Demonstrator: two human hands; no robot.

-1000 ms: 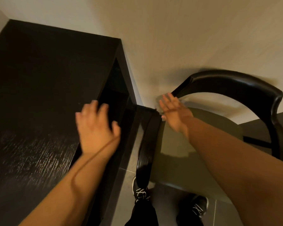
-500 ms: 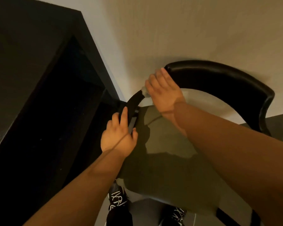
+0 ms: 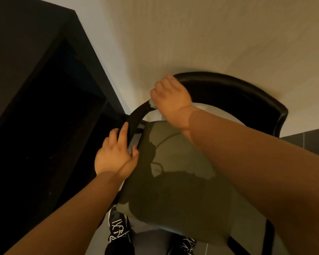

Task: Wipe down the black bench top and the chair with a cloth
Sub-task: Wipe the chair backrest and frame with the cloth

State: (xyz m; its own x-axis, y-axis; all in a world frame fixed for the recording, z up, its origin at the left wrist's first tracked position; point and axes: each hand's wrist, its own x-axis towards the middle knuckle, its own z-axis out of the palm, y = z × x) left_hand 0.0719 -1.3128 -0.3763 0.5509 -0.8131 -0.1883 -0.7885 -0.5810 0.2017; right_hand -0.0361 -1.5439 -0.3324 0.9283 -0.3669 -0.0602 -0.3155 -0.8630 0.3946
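The chair has a curved black backrest (image 3: pixel 228 91) and an olive green seat (image 3: pixel 182 181). My right hand (image 3: pixel 170 95) presses a small white cloth (image 3: pixel 152 103) onto the left curve of the backrest; only a corner of the cloth shows under the palm. My left hand (image 3: pixel 116 153) holds the chair's black left armrest (image 3: pixel 134 118), fingers on top and thumb on the inner side by the seat edge. The black bench top (image 3: pixel 20 48) lies at the left, away from both hands.
A cream wall (image 3: pixel 210 34) stands right behind the chair. The dark open side of the bench (image 3: pixel 50 129) is close to the chair's left arm. My two black shoes (image 3: pixel 118 234) stand on grey floor tiles under the seat's front edge.
My left hand left the bench edge and took hold of the chair's left armrest. My right hand slid the cloth up along the arm onto the backrest curve. The view swung right.
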